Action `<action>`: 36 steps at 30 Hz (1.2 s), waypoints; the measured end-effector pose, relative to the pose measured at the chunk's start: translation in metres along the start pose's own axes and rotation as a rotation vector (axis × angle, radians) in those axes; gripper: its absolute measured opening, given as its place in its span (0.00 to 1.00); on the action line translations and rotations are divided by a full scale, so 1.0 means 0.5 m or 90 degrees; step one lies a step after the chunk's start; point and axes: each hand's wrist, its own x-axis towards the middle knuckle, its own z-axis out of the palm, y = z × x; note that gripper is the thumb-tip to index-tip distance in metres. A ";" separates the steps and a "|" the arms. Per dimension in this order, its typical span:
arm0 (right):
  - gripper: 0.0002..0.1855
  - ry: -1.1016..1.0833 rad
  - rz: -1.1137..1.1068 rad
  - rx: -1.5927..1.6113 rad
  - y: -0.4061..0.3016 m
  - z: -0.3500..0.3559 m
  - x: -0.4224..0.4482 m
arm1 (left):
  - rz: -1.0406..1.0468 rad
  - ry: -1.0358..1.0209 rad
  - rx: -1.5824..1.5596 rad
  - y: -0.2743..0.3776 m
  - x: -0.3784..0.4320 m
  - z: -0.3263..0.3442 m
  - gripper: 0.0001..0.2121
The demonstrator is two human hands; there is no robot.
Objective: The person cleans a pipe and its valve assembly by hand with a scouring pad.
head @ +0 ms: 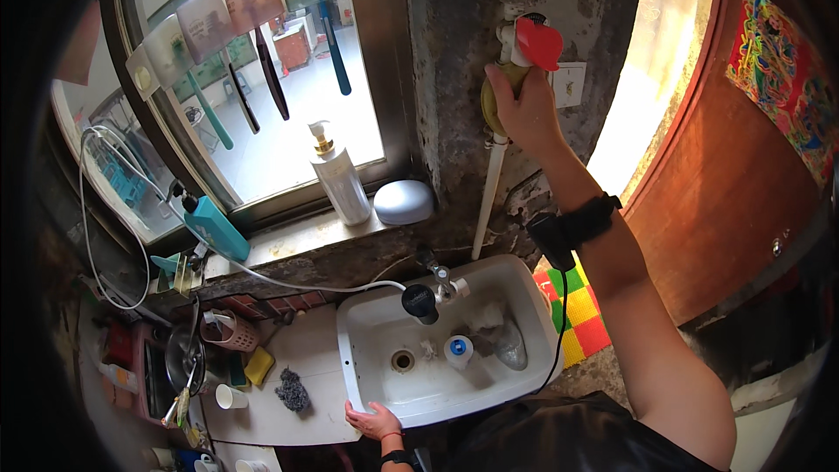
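Observation:
My right hand (534, 108) is raised to the wall, with its thumb and fingers around an olive-green pad or cloth (490, 101) in front of a white pipe (490, 200). Just above the fingers is a red, rounded piece (541, 44), beside white pipe fittings (507, 39). What the far side of this hand touches is hidden. My left hand (375, 420) rests on the front left corner of the white sink (459, 414), its fingers spread and holding nothing. Inside the basin are a white bottle with a blue top (458, 349) and a clear plastic bag (511, 346).
A tap (446, 282) and a black shower head (419, 303) overhang the sink. On the sill stand a pump bottle (342, 183), a pale oval box (404, 202) and a turquoise bottle (217, 228). A steel-wool scrubber (292, 391), yellow sponge (259, 366) and paper cup (231, 396) occupy the counter.

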 end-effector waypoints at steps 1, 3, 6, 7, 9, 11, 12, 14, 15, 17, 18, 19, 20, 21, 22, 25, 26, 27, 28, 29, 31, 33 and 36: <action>0.18 -0.057 0.039 0.014 0.013 -0.007 0.009 | 0.002 -0.002 -0.006 0.001 0.001 0.003 0.25; 0.16 -0.174 0.120 0.048 0.033 -0.020 0.031 | 0.003 -0.005 -0.003 0.001 0.001 0.003 0.25; 0.14 -0.338 0.187 0.311 0.012 -0.062 0.049 | -0.001 -0.006 0.017 -0.003 -0.001 -0.003 0.25; 0.15 -0.383 0.206 0.311 0.013 -0.071 0.055 | -0.002 -0.005 0.021 -0.004 -0.001 -0.004 0.25; 0.16 -0.469 0.239 0.307 0.021 -0.087 0.074 | -0.007 -0.007 0.023 0.001 -0.001 -0.004 0.25; 0.17 -0.387 0.224 0.353 0.016 -0.079 0.059 | -0.017 -0.014 0.020 0.011 -0.002 -0.008 0.25; 0.17 -0.351 0.216 0.386 0.012 -0.056 0.044 | -0.020 -0.010 0.029 0.006 -0.002 -0.015 0.25; 0.20 -0.201 0.115 0.209 0.011 -0.041 0.032 | -0.007 -0.018 0.020 0.016 0.002 -0.002 0.25; 0.21 -0.127 0.068 0.127 0.004 -0.028 0.023 | -0.002 -0.014 0.018 0.017 0.005 0.002 0.25; 0.24 0.002 0.125 0.011 -0.026 0.024 -0.003 | -0.007 -0.004 0.034 -0.001 0.001 -0.008 0.25; 0.24 0.106 0.092 -0.042 -0.032 0.049 -0.010 | -0.014 -0.009 0.027 0.005 0.002 -0.007 0.25; 0.24 0.210 0.057 -0.095 -0.035 0.060 -0.011 | -0.012 -0.013 0.021 0.010 0.002 -0.005 0.25; 0.24 0.239 0.049 -0.143 -0.033 0.057 -0.008 | -0.009 -0.017 0.015 0.015 0.004 -0.001 0.25; 0.24 0.260 0.043 -0.186 -0.036 0.066 -0.012 | -0.013 -0.018 0.017 0.009 0.002 -0.004 0.25; 0.24 0.281 0.038 -0.229 -0.038 0.075 -0.015 | -0.010 -0.015 0.013 0.005 0.002 -0.006 0.25; 0.24 0.033 0.163 -0.014 -0.024 0.039 -0.006 | -0.007 -0.001 0.006 -0.003 -0.002 -0.008 0.24; 0.25 -0.116 0.153 -0.031 0.007 0.011 0.008 | -0.002 0.004 0.005 -0.002 -0.002 -0.006 0.24; 0.26 -0.181 0.165 0.063 0.024 -0.016 0.021 | 0.004 0.007 0.005 -0.001 -0.003 -0.002 0.24; 0.26 -0.244 0.178 0.160 0.032 -0.042 0.035 | 0.005 0.008 -0.003 0.004 -0.002 0.000 0.24; 0.27 -0.308 0.191 0.257 0.035 -0.061 0.047 | 0.003 0.006 -0.005 0.005 -0.004 0.001 0.24; 0.27 -0.419 0.236 0.319 0.025 -0.083 0.070 | 0.000 0.008 -0.001 -0.001 -0.004 -0.002 0.24; 0.28 -0.421 0.242 0.332 0.023 -0.075 0.071 | 0.002 0.015 0.006 -0.003 -0.006 -0.004 0.24; 0.27 -0.208 0.173 0.201 0.033 -0.030 0.042 | -0.003 0.008 0.005 0.009 -0.002 0.001 0.24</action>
